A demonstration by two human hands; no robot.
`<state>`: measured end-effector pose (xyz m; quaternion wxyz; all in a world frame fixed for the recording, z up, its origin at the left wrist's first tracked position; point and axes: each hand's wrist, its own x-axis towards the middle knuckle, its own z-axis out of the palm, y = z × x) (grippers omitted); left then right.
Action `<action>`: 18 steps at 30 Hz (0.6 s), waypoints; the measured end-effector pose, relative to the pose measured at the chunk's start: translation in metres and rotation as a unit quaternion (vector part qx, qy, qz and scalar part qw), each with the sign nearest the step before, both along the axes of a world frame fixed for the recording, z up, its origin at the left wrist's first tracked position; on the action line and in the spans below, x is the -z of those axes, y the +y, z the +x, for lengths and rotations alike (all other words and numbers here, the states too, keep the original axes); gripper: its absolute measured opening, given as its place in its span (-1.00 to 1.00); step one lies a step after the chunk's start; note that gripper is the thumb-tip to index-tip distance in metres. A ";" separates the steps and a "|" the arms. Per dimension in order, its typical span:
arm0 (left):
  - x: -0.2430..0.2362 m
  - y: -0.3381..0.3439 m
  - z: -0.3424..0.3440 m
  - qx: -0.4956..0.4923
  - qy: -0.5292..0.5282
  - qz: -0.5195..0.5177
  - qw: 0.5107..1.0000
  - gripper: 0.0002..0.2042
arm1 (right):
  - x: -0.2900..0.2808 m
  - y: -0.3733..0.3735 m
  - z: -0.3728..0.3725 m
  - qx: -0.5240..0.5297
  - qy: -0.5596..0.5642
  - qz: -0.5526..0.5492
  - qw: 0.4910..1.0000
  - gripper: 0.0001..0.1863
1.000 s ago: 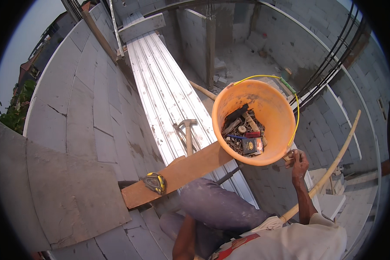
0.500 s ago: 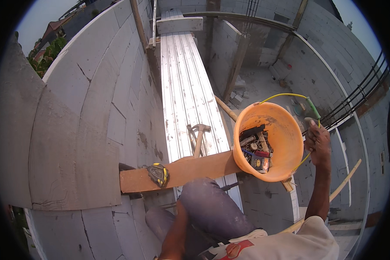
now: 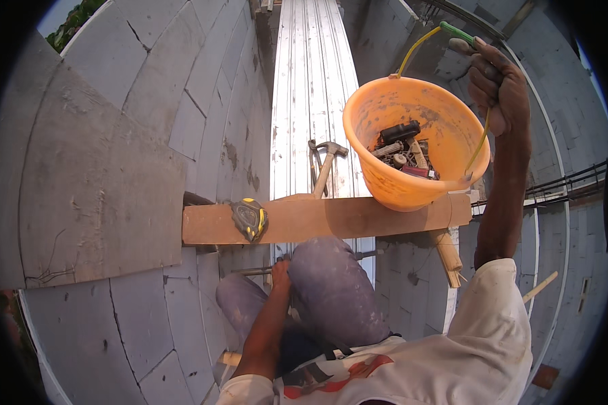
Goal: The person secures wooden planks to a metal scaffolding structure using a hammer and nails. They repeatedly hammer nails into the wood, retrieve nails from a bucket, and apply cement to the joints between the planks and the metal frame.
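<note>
An orange bucket [image 3: 419, 185] is above the brown wooden board [image 3: 297, 226], tilted a little; I cannot tell whether it touches the board. My right hand [image 3: 500, 84] is closed on its yellow wire handle, by the green grip [image 3: 456, 30]. Inside lie a black-handled tool [image 3: 400, 131], wooden pieces and other small items. My left hand [image 3: 282, 273], low beside my knee, appears closed around a thin metal bar [image 3: 253, 271]; its fingers are partly hidden. A black and yellow tape measure [image 3: 250, 219] rests on the board's left part. Beyond the board, a claw hammer [image 3: 327, 165] leans beside pincers [image 3: 314, 158].
Long white ribbed metal sheets [image 3: 311, 81] stretch away ahead. A pale block wall [image 3: 155, 61] and a grey panel [image 3: 101, 182] rise at left. Broken wooden battens [image 3: 447, 260] stick out beneath the board's right end. Dark reinforcing bars [image 3: 561, 196] run at far right.
My right hand has raised the handle and the bucket, uncovering the board's right end. The view has tilted down. My left hand stays low by the knee.
</note>
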<state>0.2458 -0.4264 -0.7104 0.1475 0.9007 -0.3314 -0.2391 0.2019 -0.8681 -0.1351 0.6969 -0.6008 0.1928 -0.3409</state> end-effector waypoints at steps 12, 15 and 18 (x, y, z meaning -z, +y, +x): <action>-0.105 -0.027 0.005 0.032 -0.035 -0.033 0.998 -0.89 | 0.136 -0.066 0.170 0.014 0.137 0.058 0.989 -0.73; -0.080 -0.013 0.004 0.054 -0.047 0.022 0.997 -0.88 | 0.182 -0.051 0.213 0.026 0.170 0.101 0.980 -0.80; -0.083 -0.025 0.006 0.073 -0.072 0.049 0.994 -0.86 | 0.223 -0.077 0.222 -0.001 0.109 0.062 0.992 -0.84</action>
